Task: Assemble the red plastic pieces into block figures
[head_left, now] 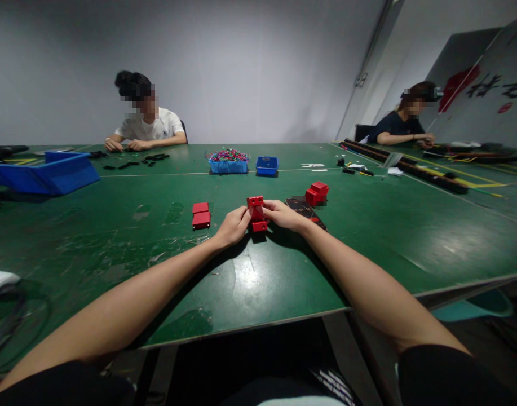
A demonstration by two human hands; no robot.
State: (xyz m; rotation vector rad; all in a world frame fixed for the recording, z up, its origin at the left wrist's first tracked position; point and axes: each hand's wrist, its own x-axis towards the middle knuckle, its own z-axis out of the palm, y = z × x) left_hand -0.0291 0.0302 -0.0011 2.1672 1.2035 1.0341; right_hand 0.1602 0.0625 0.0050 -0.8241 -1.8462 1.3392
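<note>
Between my two hands, just above the green table, is a red block-shaped part [257,213] with small holes at its top and a stepped lower end. My left hand [233,225] pinches its left side with thumb and fingers. From the right, my right hand [283,214] grips the same part. Left of my hands, two flat red pieces [201,215] lie one behind the other. Beyond my right hand rests a dark flat box with printed marks [303,210], partly covered by that hand. Another red stepped block [316,193] sits at its far edge.
A blue tray full of colourful small parts [228,164] and a smaller blue tray [267,166] stand farther back. A large blue bin [47,172] is at left. Two people [150,121] [404,121] sit across the table. Long dark strips [402,164] lie at right.
</note>
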